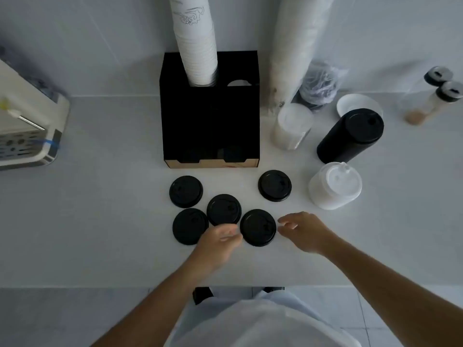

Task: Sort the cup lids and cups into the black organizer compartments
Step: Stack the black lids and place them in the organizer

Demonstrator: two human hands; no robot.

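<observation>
- Black plastic lids, five of them, lie flat on the white surface (105, 221) in front of the black organizer (210, 108); one lid (274, 185) sits alone to the right, the other four are grouped close together
- Both hands frame the nearest lid (258, 227): the left hand (218, 242) is at its left edge, with fingers loosely curled and overlapping the lid beside it (189, 226), and the right hand (304, 231) is just beside its right edge with fingers spread open; neither one grips anything yet
- My judgement is that the step in hand is the gathering of loose black lids, beginning with this near one
- The organizer already holds a tall stack of white cups (196, 43) in its top left opening; the low front slots look dark, and I cannot tell what is inside them
- The next move calls for pinching the thin rim of the lid, lifting it free of its neighbours, and carrying it to a front compartment
- A sleeve of black lids (350, 136) and stacks of white lids (334, 186) wait on the right side, well apart from the hands
</observation>
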